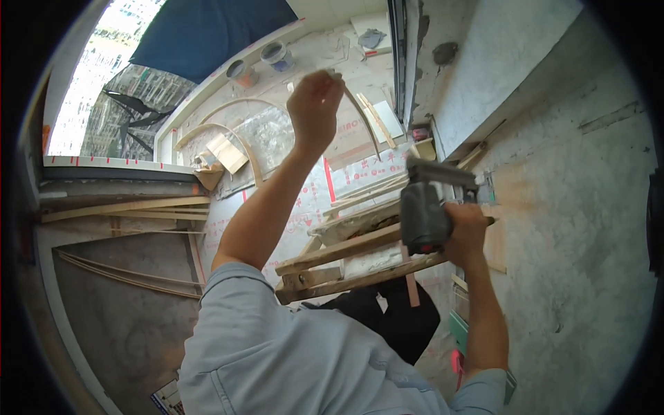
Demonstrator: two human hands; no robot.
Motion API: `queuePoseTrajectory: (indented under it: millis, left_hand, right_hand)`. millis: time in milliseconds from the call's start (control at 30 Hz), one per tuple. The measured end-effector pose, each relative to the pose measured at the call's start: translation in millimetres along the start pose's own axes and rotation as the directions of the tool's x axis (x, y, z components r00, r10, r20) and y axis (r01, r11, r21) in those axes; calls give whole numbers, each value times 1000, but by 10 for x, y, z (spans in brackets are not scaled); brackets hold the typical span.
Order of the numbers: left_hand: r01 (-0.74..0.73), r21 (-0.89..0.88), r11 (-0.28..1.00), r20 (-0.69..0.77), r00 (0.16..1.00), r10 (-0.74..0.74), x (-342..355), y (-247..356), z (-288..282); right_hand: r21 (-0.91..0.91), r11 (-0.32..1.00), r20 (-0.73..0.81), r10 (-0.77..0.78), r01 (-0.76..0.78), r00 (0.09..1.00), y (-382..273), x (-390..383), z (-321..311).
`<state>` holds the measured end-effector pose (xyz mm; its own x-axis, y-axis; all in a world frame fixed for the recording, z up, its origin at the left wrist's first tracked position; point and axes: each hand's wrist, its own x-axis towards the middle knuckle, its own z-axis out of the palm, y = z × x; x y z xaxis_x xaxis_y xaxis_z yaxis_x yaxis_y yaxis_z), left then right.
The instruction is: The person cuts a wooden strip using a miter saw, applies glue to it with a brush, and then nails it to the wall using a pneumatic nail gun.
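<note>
My left hand [316, 114] is raised over the far floor, fingers curled closed. From it a thin, curved wooden strip [366, 119] hangs down and to the right; the fingers hide its near end. On the right, my right hand [467, 232] is wrapped round the handle of a dark nail gun [423, 214], held above the right end of a wooden sawhorse [339, 257]. The nail gun hides part of the sawhorse, which stands just in front of me.
Bent wooden strips [250, 153] and a small wood block [227, 153] lie on the printed floor sheet [297, 207]. Two buckets [277, 55] stand at the far wall. More long strips [131, 207] rest at left. A bare plaster wall [574, 228] rises close on the right.
</note>
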<state>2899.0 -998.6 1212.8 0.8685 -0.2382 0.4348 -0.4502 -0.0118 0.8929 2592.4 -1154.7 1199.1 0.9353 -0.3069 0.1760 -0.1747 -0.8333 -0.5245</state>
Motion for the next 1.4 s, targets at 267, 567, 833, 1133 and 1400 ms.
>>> queuePoseTrajectory:
  millis: [267, 567, 833, 1133, 1400]
  left_hand:
    - [-67, -31, 997, 79, 994, 69, 313, 726, 596]
    - [-91, 69, 993, 76, 993, 86, 633, 1524, 713]
    - [-79, 84, 993, -37, 996, 82, 668, 2129, 602]
    - [-73, 12, 997, -79, 994, 74, 681, 2517, 541]
    - [-162, -27, 986, 220, 962, 164, 543, 2961, 893]
  right_hand:
    - [102, 994, 125, 14, -26, 992, 56, 29, -54]
    - [91, 995, 104, -51, 42, 993, 48, 51, -77]
    - [64, 998, 127, -29, 21, 991, 9, 66, -118]
    - [41, 996, -20, 76, -75, 997, 132, -72, 17]
    - [139, 860, -34, 500, -491, 865, 604, -106, -1462]
